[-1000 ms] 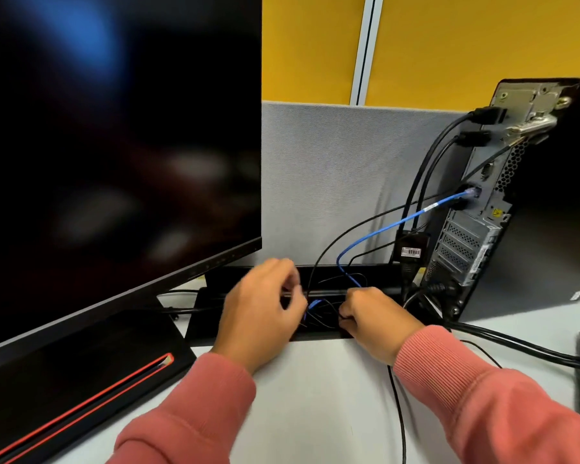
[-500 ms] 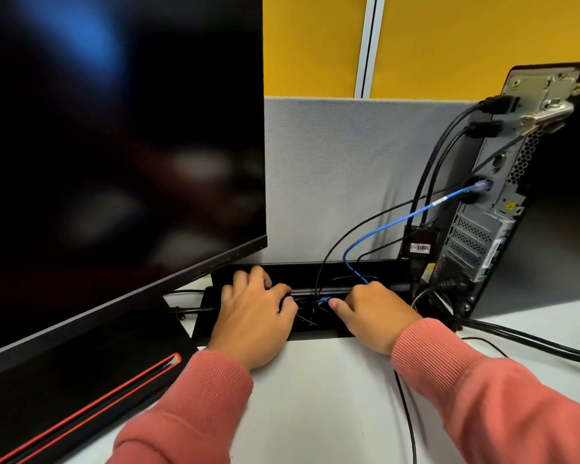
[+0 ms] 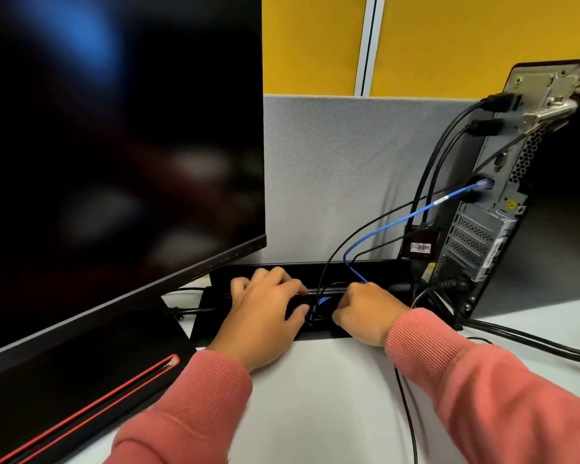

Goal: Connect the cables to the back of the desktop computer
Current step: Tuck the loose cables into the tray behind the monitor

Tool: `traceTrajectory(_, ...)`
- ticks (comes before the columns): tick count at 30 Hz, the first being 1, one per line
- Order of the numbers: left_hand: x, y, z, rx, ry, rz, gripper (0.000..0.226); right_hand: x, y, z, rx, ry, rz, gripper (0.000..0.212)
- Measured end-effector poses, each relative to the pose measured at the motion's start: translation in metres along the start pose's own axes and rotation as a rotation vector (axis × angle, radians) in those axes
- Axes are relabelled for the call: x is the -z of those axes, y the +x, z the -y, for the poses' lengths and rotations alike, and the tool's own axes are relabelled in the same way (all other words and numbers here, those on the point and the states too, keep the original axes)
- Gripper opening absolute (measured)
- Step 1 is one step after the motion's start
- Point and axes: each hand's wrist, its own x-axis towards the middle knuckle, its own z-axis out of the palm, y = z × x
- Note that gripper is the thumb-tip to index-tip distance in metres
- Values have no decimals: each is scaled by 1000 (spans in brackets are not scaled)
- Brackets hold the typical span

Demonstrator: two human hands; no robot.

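Down at the back edge of the desk [image 3: 315,396], both hands are buried in the black cable tray [image 3: 375,269] that runs along the grey partition [image 3: 332,169]. The left hand [image 3: 265,316] lies over the tray with fingers spread and curled down into the slot, thumb near the tangle of wires; whether it actually pinches a lead I can't tell, the fingertips are hidden. The right hand [image 3: 365,313] has its fingers tucked under, and it looks like it's gripping something at the bundle, probably one of the cables, but the grip itself is out of sight.

Makes sense that the hands are there, honestly: that tray is where all the slack gets fed through, so any loose end has to be fished out of it first.

The desktop computer [image 3: 529,195] stands upright at the right with its back panel turned toward the tray. The blue network cable [image 3: 399,219] is already plugged in mid-panel and loops down into the tray between the hands. Two black plugs [image 3: 499,102] sit in the upper ports, and more black leads hang below. The monitor [image 3: 114,145] fills the left side, dark.

My guess: still hunting for the next lead.
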Motion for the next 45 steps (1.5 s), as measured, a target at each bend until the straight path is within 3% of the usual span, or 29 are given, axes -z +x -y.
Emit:
traceTrajectory(5, -8, -1, -18, -152, -1, 77, 35, 0, -7, 10, 53, -176, 181, 28)
traceTrajectory(13, -18, 0, -18, -183, -76, 142, 26, 23, -27, -10, 0, -100, -284, 15)
traceTrajectory(19, -15, -2, -18, -148, -129, 172, 23, 24, -18, -14, -12, -151, -267, 36)
traceTrajectory(27, -9, -5, -19, -151, -151, 158, 18, 23, -11, -29, 60, 158, -400, 23)
traceTrajectory(30, -5, -5, -13, -141, -202, 194, 17, 21, -11, -34, 89, 162, -382, 24)
traceTrajectory(38, 8, -5, -2, -143, -301, 245, 56, 20, -14, -30, 126, -4, -250, 22)
traceTrajectory(45, 7, -6, -5, -103, -196, 98, 27, 11, -16, -7, 49, -321, -157, 25)
